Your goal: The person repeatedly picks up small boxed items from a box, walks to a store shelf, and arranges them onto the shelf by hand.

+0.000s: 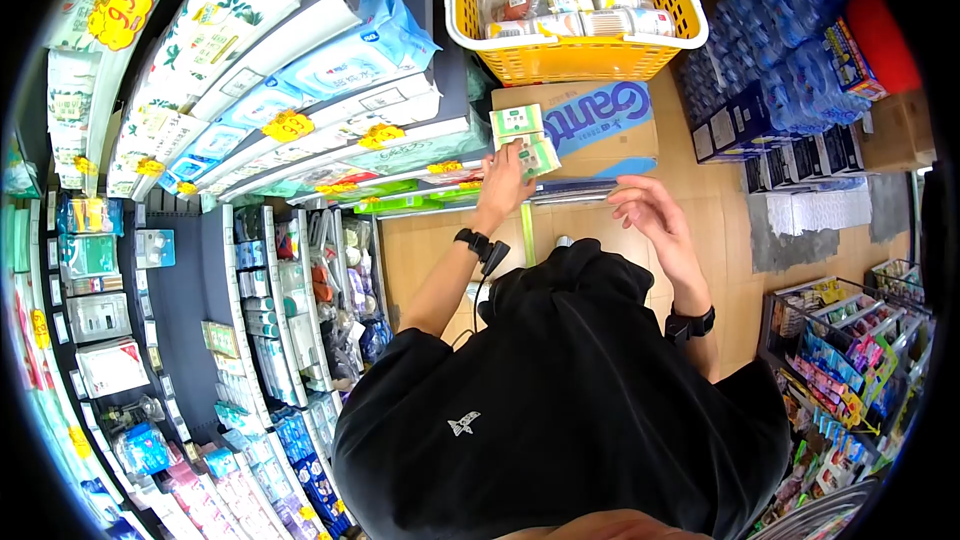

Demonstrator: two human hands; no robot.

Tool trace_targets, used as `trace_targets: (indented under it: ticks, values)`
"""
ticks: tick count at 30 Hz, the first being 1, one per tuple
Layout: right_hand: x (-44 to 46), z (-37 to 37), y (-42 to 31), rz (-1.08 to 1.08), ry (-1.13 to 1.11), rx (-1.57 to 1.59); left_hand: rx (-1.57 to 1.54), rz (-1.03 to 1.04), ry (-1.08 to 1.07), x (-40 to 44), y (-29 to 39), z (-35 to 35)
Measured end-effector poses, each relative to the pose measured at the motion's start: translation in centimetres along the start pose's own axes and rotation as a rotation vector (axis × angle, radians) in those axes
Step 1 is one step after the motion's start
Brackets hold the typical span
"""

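Green-white packs (540, 156): atop carton (620, 151), under and beyond left hand (506, 178) | left grip: cannot tell | right hand (652, 212): empty, loosely open, near carton

Left hand (506, 180) reaches forward; right hand (650, 212) hovers, fingers loosely bent

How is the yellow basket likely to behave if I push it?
The basket is probably heavy, as round containers and packs crowd it. The containers lying along its near side may roll or knock together if jolted. Its slotted walls look like moulded plastic, so they should flex only a little.
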State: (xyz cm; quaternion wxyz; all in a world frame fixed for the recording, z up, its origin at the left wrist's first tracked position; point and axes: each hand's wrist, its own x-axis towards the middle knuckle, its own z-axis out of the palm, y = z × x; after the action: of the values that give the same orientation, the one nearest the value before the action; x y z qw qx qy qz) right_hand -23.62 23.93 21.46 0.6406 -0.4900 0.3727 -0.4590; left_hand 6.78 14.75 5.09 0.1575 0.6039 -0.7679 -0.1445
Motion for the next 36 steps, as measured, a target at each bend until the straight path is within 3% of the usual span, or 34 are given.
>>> trace_targets:
  ticks: [9,14,19,27,36]
  values:
    - [2.2,2.3,1.2,0.049,-0.124,-0.016,-0.100,0.147,0.181,-5.9,7.6,-10.9]
    - [3.8,4.6,1.9,-0.098,0.050,-0.162,-0.151,0.151,0.210,-9.8,11.3,-15.9]
    - [4.6,5.8,0.4,-0.032,-0.150,-0.048,-0.121,0.140,0.313,-12.7,14.0,-19.5]
    - [6.8,9.7,-0.9,-0.077,-0.239,0.015,-0.153,-0.072,0.414,-15.9,13.1,-21.8]
    - [11.0,16.9,-0.3,-0.021,-0.488,0.062,-0.111,-0.348,0.591,-21.9,10.4,-24.3]
